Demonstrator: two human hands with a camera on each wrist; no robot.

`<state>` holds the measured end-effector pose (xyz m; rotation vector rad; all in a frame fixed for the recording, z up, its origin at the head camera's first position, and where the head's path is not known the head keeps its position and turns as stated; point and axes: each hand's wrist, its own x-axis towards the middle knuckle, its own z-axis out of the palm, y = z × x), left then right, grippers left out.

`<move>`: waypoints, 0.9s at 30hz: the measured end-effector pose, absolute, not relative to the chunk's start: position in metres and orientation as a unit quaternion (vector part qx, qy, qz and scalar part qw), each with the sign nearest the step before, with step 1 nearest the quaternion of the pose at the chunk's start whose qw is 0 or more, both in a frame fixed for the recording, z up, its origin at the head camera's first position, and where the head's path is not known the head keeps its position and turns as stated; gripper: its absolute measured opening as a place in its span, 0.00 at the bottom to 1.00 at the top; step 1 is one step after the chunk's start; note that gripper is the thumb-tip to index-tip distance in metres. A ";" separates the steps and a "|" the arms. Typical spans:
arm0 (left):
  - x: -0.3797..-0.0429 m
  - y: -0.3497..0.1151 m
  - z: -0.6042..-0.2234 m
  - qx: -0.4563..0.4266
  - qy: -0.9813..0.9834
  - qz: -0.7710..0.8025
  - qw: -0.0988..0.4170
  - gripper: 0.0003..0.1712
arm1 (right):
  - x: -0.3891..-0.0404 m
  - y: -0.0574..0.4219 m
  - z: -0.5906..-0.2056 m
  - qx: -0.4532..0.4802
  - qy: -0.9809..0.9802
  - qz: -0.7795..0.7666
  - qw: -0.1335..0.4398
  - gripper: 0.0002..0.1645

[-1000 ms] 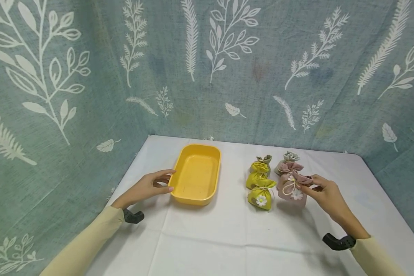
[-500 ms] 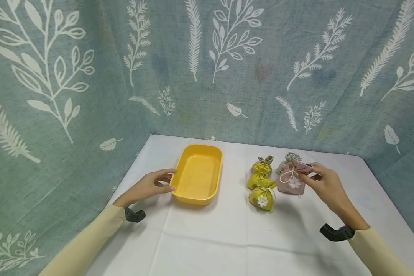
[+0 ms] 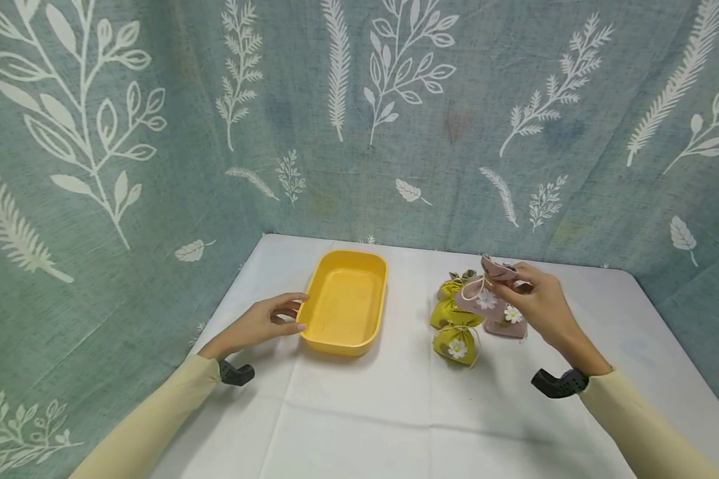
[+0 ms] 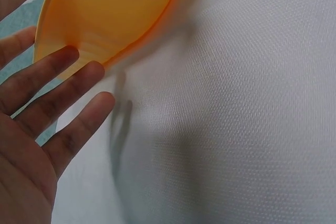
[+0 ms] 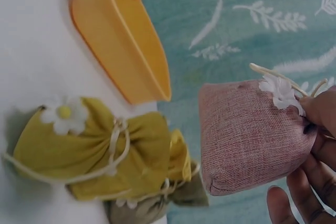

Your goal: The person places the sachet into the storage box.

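Just changed: the pink bag (image 5: 252,137) has come up and leftward — a second ago it sat low at the near end of the right-hand row.
What it means: free of that row now, so I'd judge the lifting done and the carrying begun.
Right grip: the right hand (image 3: 539,299) pinches the bag's gathered neck between thumb and fingers, beside the cord and white flower.
Bag's place: in the air, overlapping the rear yellow-green bag (image 3: 449,318) as I look down; well apart from the yellow tray (image 3: 343,303).
Left grip: the left hand (image 3: 263,324) hasn't moved — fingers apart and fairly straight, touching the tray's left side towards the near corner, not wrapped round it.
On the cloth: a second pink bag (image 3: 504,328) rests below the right hand; the front yellow-green bag (image 3: 455,346) and an olive bag (image 5: 139,211) complete the other row. Whatever lies behind the right hand, I can't make out.
Edges: the tray's walls stand raised all round, its right wall facing the bags; that rim looks like the one to clear.
Open room: white cloth (image 3: 359,426) runs between tray and bags, and wide on the near side; the leafy curtain (image 3: 347,166) rises just past the table's far edge, so space is tighter there.
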<state>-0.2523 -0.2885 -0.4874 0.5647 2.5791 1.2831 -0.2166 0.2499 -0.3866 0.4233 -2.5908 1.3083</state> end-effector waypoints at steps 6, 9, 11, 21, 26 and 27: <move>-0.254 -0.289 -0.488 0.186 0.875 0.434 0.107 0.42 | -0.228 0.232 -0.383 0.154 -0.865 0.470 0.087 0.15; -0.254 -0.289 -0.487 0.186 0.872 0.439 0.109 0.42 | -0.234 0.221 -0.381 0.161 -0.867 0.463 0.090 0.13; -0.254 -0.289 -0.487 0.186 0.872 0.439 0.109 0.43 | -0.238 0.213 -0.381 0.167 -0.869 0.454 0.100 0.12; -0.252 -0.288 -0.486 0.188 0.873 0.437 0.108 0.42 | -0.259 0.175 -0.381 0.199 -0.867 0.445 0.102 0.09; -0.252 -0.289 -0.487 0.193 0.871 0.438 0.109 0.43 | -0.267 0.158 -0.384 0.205 -0.864 0.452 0.087 0.10; -0.251 -0.289 -0.487 0.193 0.871 0.438 0.109 0.43 | -0.269 0.154 -0.384 0.206 -0.863 0.453 0.088 0.10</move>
